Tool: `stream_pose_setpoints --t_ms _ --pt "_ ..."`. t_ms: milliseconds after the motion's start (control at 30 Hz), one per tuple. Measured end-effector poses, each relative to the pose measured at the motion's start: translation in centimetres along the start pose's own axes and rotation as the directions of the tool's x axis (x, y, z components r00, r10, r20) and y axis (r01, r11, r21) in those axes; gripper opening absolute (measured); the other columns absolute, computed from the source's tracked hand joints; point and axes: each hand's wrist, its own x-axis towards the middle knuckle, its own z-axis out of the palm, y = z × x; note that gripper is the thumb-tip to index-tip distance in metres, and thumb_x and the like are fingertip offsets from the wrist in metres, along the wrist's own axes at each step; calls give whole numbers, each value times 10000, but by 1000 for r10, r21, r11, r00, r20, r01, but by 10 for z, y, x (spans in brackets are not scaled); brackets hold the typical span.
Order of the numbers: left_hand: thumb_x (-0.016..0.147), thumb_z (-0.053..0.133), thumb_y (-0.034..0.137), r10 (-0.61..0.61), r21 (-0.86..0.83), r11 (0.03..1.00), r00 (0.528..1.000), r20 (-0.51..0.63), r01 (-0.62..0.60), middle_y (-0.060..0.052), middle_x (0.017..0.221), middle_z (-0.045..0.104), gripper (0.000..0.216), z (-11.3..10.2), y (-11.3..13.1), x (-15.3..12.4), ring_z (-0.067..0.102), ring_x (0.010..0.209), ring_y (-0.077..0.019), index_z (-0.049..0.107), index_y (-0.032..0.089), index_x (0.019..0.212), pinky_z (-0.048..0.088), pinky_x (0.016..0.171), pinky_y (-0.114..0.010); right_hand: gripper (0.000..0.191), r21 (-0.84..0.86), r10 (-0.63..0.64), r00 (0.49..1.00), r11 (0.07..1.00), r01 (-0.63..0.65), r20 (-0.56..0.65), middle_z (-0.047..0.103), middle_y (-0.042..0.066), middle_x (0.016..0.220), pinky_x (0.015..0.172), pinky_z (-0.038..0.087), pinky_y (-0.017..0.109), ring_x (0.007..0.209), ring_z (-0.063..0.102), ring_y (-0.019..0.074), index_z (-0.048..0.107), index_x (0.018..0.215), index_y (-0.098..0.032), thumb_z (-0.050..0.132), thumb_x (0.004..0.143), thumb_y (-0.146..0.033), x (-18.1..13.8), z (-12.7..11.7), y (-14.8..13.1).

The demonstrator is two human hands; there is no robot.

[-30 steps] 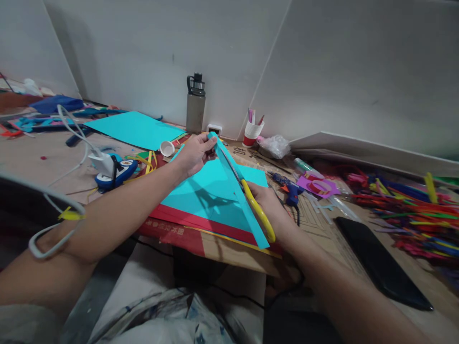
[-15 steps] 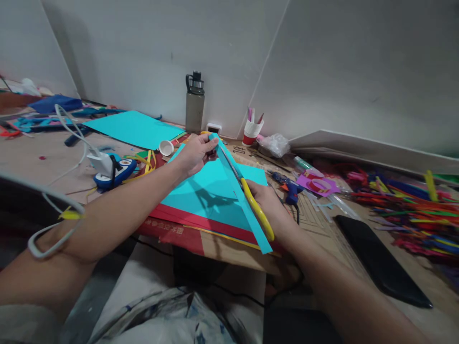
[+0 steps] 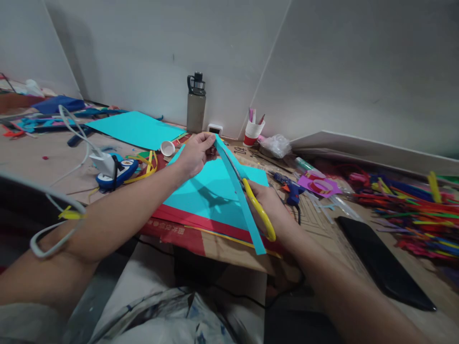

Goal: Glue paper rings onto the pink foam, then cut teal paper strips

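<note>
My left hand [image 3: 199,152] pinches the far end of a turquoise paper strip [image 3: 250,223] between thumb and fingers, above the table. My right hand [image 3: 267,203] is wrapped round the yellow handles of a pair of scissors [image 3: 262,214]. The blades point away from me, up along the strip toward my left hand, with paper on both sides of them. The strip's near end hangs down at the table's front edge. Beneath both hands lies a turquoise sheet [image 3: 215,208], resting on red paper [image 3: 229,229].
A dark bottle [image 3: 196,107] and a paper cup with pens [image 3: 254,131] stand along the wall. At right are a blue glue gun [image 3: 292,191], a black phone-like slab [image 3: 383,263] and coloured strips [image 3: 412,210]. A blue power strip [image 3: 116,174] sits left, before more turquoise paper [image 3: 138,129].
The strip's hanging near end has swung slightly left, away from the scissor handles. Both hands keep their hold, and the whole view has shifted a little.
</note>
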Motion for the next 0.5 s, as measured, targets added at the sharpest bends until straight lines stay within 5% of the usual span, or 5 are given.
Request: stream_pose_setpoints --t_ms 500 --pt "853 602 246 -6 39 999 998 61 3 46 584 532 177 -1 0 -1 522 502 -70 504 166 729 457 536 -197 289 -37 -14 1000 999 14 9 698 46 783 621 422 267 672 601 193 665 925 -167 470 839 -362 0 -1 2"
